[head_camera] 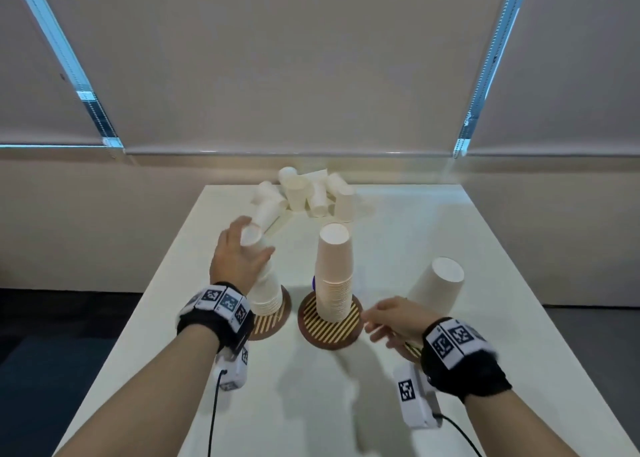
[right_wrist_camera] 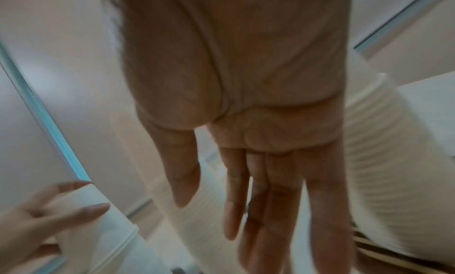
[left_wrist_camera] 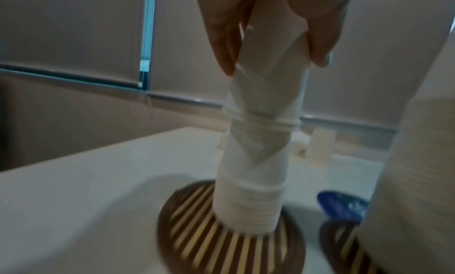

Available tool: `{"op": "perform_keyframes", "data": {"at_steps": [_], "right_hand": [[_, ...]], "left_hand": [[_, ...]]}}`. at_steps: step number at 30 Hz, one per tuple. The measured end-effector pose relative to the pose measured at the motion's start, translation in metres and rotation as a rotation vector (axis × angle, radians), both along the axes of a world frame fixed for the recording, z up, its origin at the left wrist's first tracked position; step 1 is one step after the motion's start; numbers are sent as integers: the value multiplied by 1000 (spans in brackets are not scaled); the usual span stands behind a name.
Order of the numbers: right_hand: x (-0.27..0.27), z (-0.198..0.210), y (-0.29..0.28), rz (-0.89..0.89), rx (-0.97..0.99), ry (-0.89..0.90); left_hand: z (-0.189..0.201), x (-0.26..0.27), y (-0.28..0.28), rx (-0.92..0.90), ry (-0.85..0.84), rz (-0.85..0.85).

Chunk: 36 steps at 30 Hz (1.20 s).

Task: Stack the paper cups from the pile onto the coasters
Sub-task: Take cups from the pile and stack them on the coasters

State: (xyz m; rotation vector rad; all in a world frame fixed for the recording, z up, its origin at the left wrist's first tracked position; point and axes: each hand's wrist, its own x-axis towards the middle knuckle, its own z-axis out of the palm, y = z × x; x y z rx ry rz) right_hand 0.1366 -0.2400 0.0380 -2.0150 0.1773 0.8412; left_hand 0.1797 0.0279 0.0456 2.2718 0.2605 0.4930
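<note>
Left hand [head_camera: 239,259]: I read its fingers [left_wrist_camera: 222,44] and thumb curled round the top cup [head_camera: 252,238] of the left stack [head_camera: 266,297], gripping it near the closed upper end. That cup sits upside down over the cups below it, its rim [left_wrist_camera: 261,118] partway down the stack. The left stack leans slightly and stands on the left coaster [head_camera: 273,321], a round brown disc with pale stripes.

Right hand [head_camera: 391,321]: I read its fingers [right_wrist_camera: 275,190] straight and relaxed, held together, holding nothing. It hovers low over the worktop [head_camera: 450,221], between the middle stack [head_camera: 334,273] and the right stack [head_camera: 436,283], above the right coaster [head_camera: 412,349], of which only a striped sliver shows.

Stacks, 3 in total, all upside down:
1. Left stack, on the left coaster, gripped at the top.
2. Middle stack, upright on the middle coaster [head_camera: 330,325], untouched.
3. Right stack, tilted to the right, behind the right hand.

Pile [head_camera: 311,193]: loose paper cups lie jumbled at the far edge of the worktop, well apart from both hands.

A small blue object [left_wrist_camera: 342,204] lies between the left and middle coasters; I cannot identify it.
</note>
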Motion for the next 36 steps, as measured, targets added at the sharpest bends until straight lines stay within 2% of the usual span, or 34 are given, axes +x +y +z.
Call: {"op": "perform_keyframes", "data": {"at_steps": [3,5,6,8,10,11,12,14,16,19,23,27,36], "right_hand": [[2,-23,1,45,-301,76],[6,-32,1,131,-539,65],[8,-36,2,170,-632,50],[12,-41,4,205,-702,42],[14,-43,5,227,-731,74],[14,-43,5,238,-720,87],[15,-46,3,251,-681,99],[16,-50,2,235,-608,95],[15,-57,1,257,-637,117],[14,-69,0,303,-757,99],[21,-81,-14,342,-804,-31],[38,-83,-27,387,-766,-87],[75,-89,-38,381,-772,-134]], "left_hand": [[-30,0,1,-47,213,-38],[-41,1,2,-27,264,-64],[-43,1,2,74,209,-73],[-42,2,-5,315,-64,-132],[-33,-1,-21,417,-298,-292],[-30,-4,-31,440,-315,-426],[-30,-7,-41,458,-254,-572],[-38,-9,-57,535,76,-806],[-53,-7,-70,651,357,-900],[-81,-5,-84,752,579,-918],[-112,-6,-89,738,724,-845],[-128,-1,-92,684,677,-816],[-127,30,-110,650,556,-827]]}}
